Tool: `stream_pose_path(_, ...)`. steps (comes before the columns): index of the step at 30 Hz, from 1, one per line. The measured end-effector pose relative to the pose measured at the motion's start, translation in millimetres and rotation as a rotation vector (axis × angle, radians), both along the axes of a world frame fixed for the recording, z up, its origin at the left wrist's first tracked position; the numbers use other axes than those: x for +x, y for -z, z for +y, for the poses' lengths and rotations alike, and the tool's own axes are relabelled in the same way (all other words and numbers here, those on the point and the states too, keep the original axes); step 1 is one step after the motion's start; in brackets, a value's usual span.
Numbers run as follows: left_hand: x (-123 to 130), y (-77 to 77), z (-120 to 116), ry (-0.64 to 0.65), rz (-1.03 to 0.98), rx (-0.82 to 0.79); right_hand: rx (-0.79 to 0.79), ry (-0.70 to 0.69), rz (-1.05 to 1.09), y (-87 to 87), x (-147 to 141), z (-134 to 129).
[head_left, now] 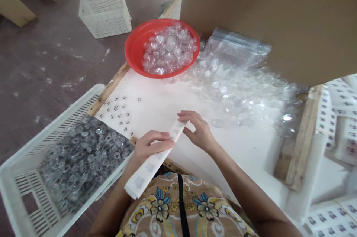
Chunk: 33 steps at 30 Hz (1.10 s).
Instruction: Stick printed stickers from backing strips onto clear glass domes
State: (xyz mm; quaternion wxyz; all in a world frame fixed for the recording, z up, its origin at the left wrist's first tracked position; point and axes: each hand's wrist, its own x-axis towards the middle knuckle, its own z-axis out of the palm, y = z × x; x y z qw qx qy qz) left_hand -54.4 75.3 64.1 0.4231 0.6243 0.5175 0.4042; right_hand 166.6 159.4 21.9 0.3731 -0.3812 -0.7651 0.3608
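A folded white paper strip with faint grey printed figures slants across the front of the white table. My left hand is closed around its middle, fingers lying over the top. At the strip's upper end, my right hand pinches it between thumb and fingers. Small dark printed pieces lie scattered on the table to the left. Beyond my hands, many clear round plastic pieces are spread over the table.
A red basin of clear pieces stands at the table's back left. To the left is a white crate full of clear pieces with dark prints. Plastic bags, a large cardboard sheet and printed sheets lie beyond and right. Another crate is on the floor.
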Motion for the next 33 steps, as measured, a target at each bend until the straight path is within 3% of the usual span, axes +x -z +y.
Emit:
stream_pose_path(6, 13.9, 6.3, 5.1, -0.144, -0.103, 0.050, -0.011, -0.124, 0.015, -20.9, -4.9, -2.9)
stream_pose_path(9, 21.3, 12.4, 9.3, -0.281, -0.235, -0.090, -0.062, -0.158, 0.020, -25.3, -7.5, -4.7)
stream_pose_path(12, 26.3, 19.5, 13.3, -0.414, -0.378, -0.272, -0.174, -0.065, 0.016, -24.9, -8.9, -5.7)
stream_pose_path(16, 29.9, 27.0, 14.0, -0.375, -0.430, -0.357, -0.343, 0.063, 0.032, -22.0, -11.8, -7.6)
stream_pose_path(20, 33.7, 27.5, 13.0, -0.297, -0.419, -0.388, -0.448, 0.014, 0.056, -19.6, -17.6, -11.2)
stream_pose_path(27, 36.7, 31.0, 19.3, -0.347, -0.414, -0.399, -0.507, 0.174, 0.215, -13.3, -29.1, -15.5)
stream_pose_path(33, 38.4, 49.3, 25.3, -0.349, -0.390, -0.415, -0.391, 0.341, 0.227, -10.5, -15.2, -7.6)
